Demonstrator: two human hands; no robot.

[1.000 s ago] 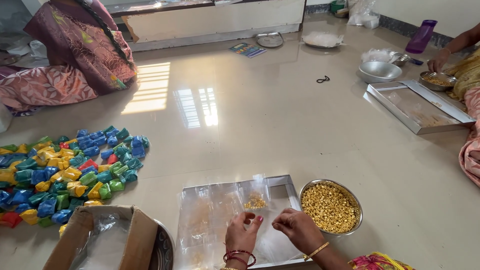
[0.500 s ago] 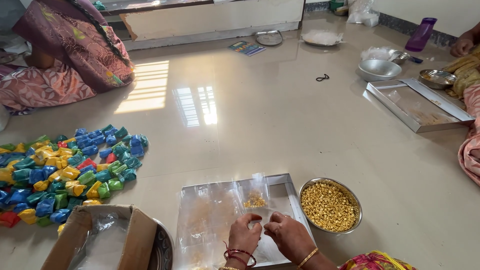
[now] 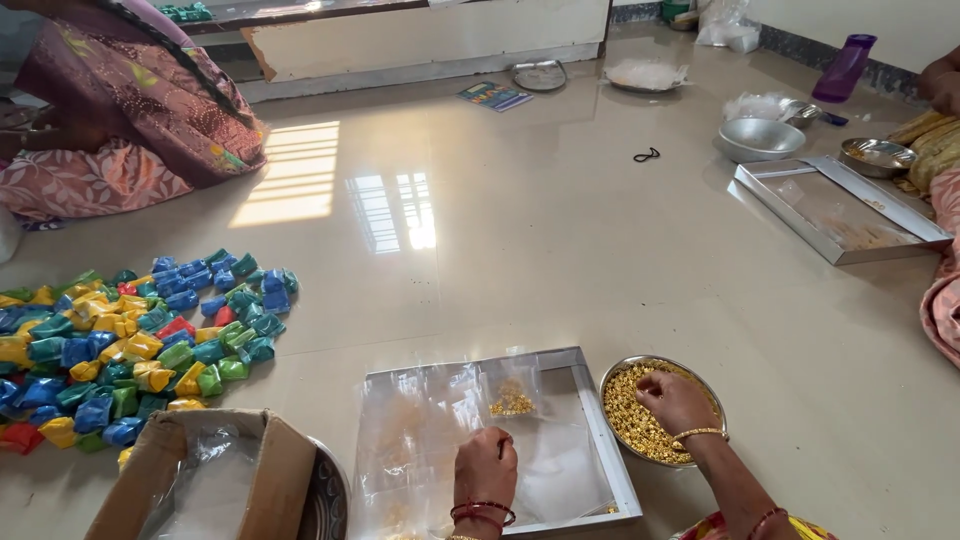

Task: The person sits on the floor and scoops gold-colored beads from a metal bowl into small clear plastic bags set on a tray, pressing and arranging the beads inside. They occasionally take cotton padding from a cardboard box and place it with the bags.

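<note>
My left hand (image 3: 486,468) rests in a fist on clear plastic bags (image 3: 420,430) that lie in a shallow steel tray (image 3: 603,430); its fingers pinch the plastic. A small heap of yellow pellets (image 3: 511,400) shows in one bag just beyond it. My right hand (image 3: 675,400) is down in a round steel bowl (image 3: 612,372) to the right of the tray. The bowl is full of yellow pellets (image 3: 630,425), and the fingertips are curled into them.
A heap of blue, green, yellow and red packets (image 3: 130,345) lies at the left, with an open cardboard box (image 3: 200,480) in front. A second tray (image 3: 840,210), steel bowls (image 3: 760,140) and a purple bottle (image 3: 845,68) stand at right. One person (image 3: 130,110) sits far left, another (image 3: 940,150) right.
My right hand has left the plastic bag beside my left hand and moved right into the bowl of pellets. My left hand stays on the plastic.
</note>
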